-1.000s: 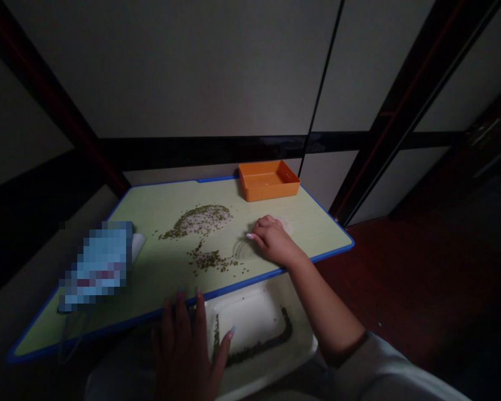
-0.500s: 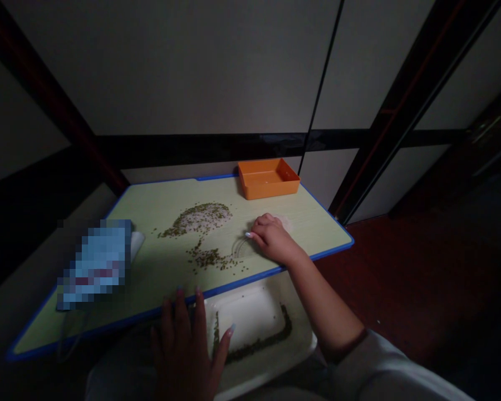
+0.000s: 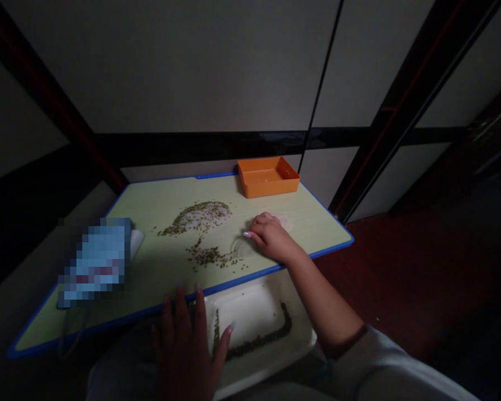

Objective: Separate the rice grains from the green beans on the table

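My right hand [image 3: 267, 236] rests on the pale green tabletop [image 3: 162, 192], its fingers curled and closed; what they hold, if anything, is hidden. Faint curved lines, like the edge of something clear, show just left of it. A small patch of white grains [image 3: 283, 222] lies beyond its knuckles. To its left are a mixed heap of green beans and white grains [image 3: 202, 216] and a looser scatter of green beans [image 3: 211, 255]. My left hand [image 3: 187, 345] is open with fingers spread, fingertips at the blue front edge. Beside it, below the table, is a white tray [image 3: 250, 379] with green beans along its inner sides.
An orange bin [image 3: 271, 188] stands at the tabletop's back right. A blue item [image 3: 98, 259], blurred into blocks, lies at the left with something white behind it. Panelled cabinet doors [image 3: 192, 67] rise behind the table. Dark red floor [image 3: 384, 273] shows at the right.
Hardly anything differs. The whole view has shifted by a few pixels, and both hands keep their places and shapes.
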The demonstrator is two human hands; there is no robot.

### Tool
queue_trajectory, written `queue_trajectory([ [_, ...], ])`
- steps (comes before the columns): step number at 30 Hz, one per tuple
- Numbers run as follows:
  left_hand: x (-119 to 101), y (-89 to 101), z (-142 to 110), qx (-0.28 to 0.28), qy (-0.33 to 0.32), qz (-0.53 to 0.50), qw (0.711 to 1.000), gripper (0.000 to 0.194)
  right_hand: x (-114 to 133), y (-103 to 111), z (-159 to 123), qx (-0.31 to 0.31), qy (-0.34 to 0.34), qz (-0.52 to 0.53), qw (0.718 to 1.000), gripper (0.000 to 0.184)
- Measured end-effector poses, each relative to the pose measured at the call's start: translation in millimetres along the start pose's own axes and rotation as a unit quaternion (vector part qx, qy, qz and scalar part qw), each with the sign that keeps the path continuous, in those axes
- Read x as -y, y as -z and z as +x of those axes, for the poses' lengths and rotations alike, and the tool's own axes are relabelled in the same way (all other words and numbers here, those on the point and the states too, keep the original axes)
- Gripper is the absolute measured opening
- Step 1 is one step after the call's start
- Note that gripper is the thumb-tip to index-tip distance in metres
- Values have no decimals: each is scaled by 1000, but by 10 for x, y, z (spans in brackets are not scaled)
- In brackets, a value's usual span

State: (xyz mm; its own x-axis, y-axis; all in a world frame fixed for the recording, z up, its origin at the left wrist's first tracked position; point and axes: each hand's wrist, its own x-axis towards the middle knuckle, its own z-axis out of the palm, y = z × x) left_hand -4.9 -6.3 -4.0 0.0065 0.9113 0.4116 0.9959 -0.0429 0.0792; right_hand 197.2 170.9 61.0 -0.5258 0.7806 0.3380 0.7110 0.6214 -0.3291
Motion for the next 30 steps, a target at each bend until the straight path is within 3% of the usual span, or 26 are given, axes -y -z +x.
queue_trajectory([
  [30,-24,5,8,1,6,8,1000,68,155,-15,40,9,34,-36,999,31],
])
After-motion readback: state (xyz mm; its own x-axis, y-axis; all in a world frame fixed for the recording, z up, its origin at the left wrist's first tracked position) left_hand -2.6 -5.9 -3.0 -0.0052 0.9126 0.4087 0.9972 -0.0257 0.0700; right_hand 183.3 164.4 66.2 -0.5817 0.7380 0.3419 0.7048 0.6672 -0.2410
